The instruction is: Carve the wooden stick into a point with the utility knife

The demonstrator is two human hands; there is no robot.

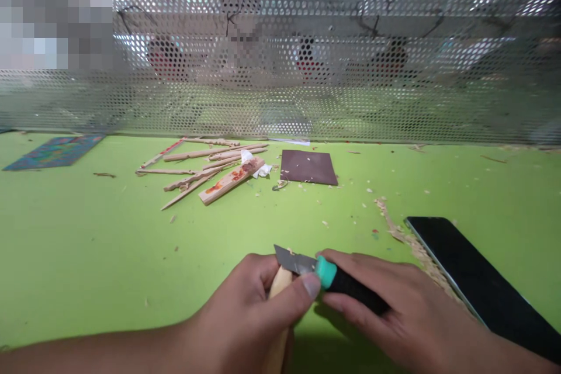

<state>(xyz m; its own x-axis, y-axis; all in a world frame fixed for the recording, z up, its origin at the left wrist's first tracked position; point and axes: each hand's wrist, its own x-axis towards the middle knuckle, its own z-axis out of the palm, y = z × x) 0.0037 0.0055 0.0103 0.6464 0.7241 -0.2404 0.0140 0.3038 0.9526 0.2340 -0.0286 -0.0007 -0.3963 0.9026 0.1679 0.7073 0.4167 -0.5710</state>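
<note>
My left hand is closed around a pale wooden stick, with its thumb pressed against the back of a knife blade. My right hand grips the knife by its black handle, which has a teal collar. The blade rests on the top end of the stick, pointing left. Both hands are low at the front of the green table. Most of the stick is hidden under my left hand.
Several carved wooden sticks and a flat paint-stained wood piece lie at the middle back. Beside them is a brown sandpaper square. A black phone lies right, with wood shavings nearby. A perforated metal screen closes the back.
</note>
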